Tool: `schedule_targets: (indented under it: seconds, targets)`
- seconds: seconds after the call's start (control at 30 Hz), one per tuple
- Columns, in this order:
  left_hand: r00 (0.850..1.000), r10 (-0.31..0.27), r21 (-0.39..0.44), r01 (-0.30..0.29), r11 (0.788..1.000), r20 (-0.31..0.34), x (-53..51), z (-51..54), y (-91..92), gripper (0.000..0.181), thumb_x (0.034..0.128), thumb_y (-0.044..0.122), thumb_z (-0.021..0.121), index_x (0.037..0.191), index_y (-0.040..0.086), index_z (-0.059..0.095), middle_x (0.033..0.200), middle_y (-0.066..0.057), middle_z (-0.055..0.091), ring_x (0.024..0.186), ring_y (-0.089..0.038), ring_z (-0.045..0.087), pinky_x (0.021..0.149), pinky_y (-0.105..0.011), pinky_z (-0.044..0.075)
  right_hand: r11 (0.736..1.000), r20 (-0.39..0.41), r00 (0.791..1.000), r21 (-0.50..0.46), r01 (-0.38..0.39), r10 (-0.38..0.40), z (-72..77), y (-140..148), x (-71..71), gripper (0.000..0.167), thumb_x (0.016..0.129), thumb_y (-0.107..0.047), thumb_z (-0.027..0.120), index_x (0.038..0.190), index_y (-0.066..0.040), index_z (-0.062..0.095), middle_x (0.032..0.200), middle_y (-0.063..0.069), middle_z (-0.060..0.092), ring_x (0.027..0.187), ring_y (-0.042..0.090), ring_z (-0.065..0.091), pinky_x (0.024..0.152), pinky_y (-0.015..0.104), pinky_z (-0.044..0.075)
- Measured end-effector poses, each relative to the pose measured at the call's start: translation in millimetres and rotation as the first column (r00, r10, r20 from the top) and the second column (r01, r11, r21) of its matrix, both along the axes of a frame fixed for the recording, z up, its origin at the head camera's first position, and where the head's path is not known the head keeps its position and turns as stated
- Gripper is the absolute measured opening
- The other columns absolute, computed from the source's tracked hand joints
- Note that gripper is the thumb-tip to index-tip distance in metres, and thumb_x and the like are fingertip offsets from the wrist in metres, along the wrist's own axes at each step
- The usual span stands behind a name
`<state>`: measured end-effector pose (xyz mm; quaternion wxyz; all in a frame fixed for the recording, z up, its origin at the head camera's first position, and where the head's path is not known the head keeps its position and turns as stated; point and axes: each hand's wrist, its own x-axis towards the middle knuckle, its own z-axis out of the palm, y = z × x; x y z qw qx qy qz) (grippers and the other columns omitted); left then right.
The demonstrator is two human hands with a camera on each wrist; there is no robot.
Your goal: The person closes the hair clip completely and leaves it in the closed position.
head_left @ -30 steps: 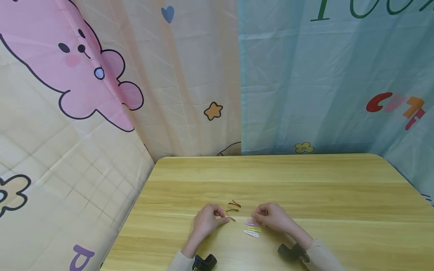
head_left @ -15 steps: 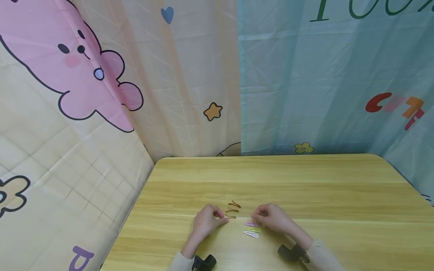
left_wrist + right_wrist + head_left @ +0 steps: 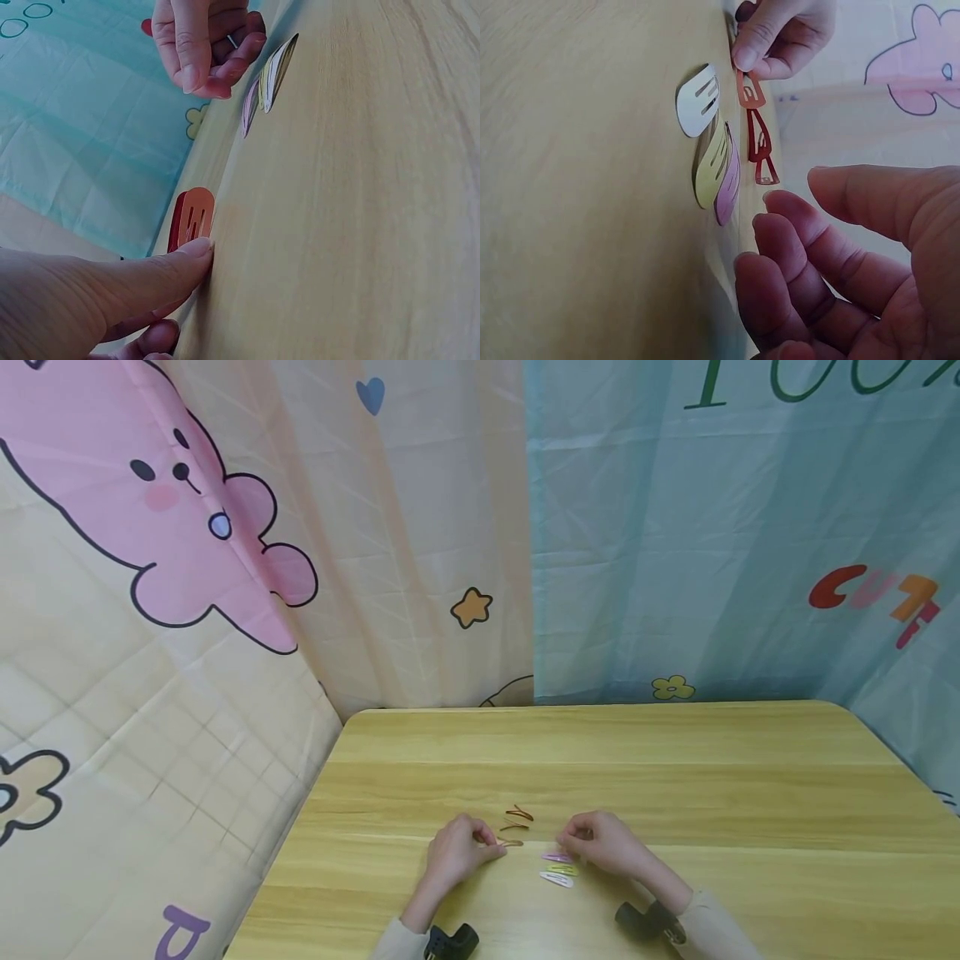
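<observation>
My left hand (image 3: 459,853) pinches an orange snap hair clip (image 3: 197,206) by one end between thumb and fingers, at the table surface. Beyond it sit a dark red hair clip (image 3: 759,141) and a third reddish hair clip (image 3: 766,172), forming a short column in the head view. To their right lie a pink hair clip (image 3: 730,187), a yellow hair clip (image 3: 709,171) and a white hair clip (image 3: 696,103). Loosely bent and holding nothing, my right hand (image 3: 606,843) hovers by the pink clip. The right wrist view shows its thumb and fingertips apart.
The wooden table (image 3: 675,777) reaches back to a printed curtain (image 3: 420,527) and is bordered by a cream cloth (image 3: 150,735) on the left. Black wrist cameras are worn on both forearms, the right camera (image 3: 648,921) close over the table.
The clip in my left hand has swung from a slant to lie level, parallel to the other reddish clips. My right hand and the pink, yellow and white clips have stayed in place.
</observation>
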<state>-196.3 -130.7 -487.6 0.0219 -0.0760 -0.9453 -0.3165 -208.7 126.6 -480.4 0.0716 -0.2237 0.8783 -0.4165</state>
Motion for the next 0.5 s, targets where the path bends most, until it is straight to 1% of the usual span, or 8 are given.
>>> schedule_targets:
  seconds: [0.13,0.23,0.37,0.5]
  targets:
    - [1.000,-0.008,0.002,0.008,1.000,0.004,1.0,0.3,0.2,0.024,0.0721,0.035,0.082,0.064,0.025,0.062,0.071,0.014,0.054,0.061,-0.007,0.046,0.051,-0.029,0.036,1.000,0.001,1.000,-0.008,0.001,-0.001,0.5,0.2,0.7,0.016,0.091,-0.026,0.064,0.078,-0.016,0.065,0.069,-0.007,0.057,0.058,0.008,0.046,0.050,0.024,0.038]
    - [1.000,-0.015,0.006,0.015,1.000,0.018,1.9,1.3,0.6,0.024,0.0717,0.035,0.082,0.063,0.025,0.062,0.070,0.014,0.054,0.061,-0.007,0.046,0.052,-0.029,0.036,1.000,0.000,1.000,-0.017,-0.001,0.001,0.9,0.2,1.4,0.016,0.091,-0.025,0.064,0.078,-0.016,0.065,0.069,-0.007,0.057,0.057,0.008,0.046,0.050,0.024,0.039]
    - [0.999,-0.029,0.007,0.029,1.000,0.034,2.7,2.5,1.5,0.024,0.0717,0.036,0.082,0.063,0.025,0.063,0.069,0.014,0.054,0.060,-0.008,0.046,0.050,-0.028,0.036,1.000,-0.017,1.000,-0.016,-0.007,0.006,1.0,-0.2,1.4,0.016,0.091,-0.025,0.064,0.079,-0.016,0.066,0.068,-0.008,0.057,0.057,0.007,0.046,0.050,0.024,0.040]
    - [0.998,-0.048,0.010,0.048,0.999,0.034,3.5,3.5,2.5,0.023,0.0713,0.036,0.082,0.062,0.025,0.063,0.065,0.016,0.054,0.058,-0.007,0.046,0.050,-0.028,0.036,1.000,-0.030,0.999,-0.008,-0.014,0.014,-0.2,-0.4,0.8,0.017,0.091,-0.027,0.064,0.079,-0.017,0.066,0.069,-0.009,0.057,0.057,0.007,0.046,0.049,0.024,0.040]
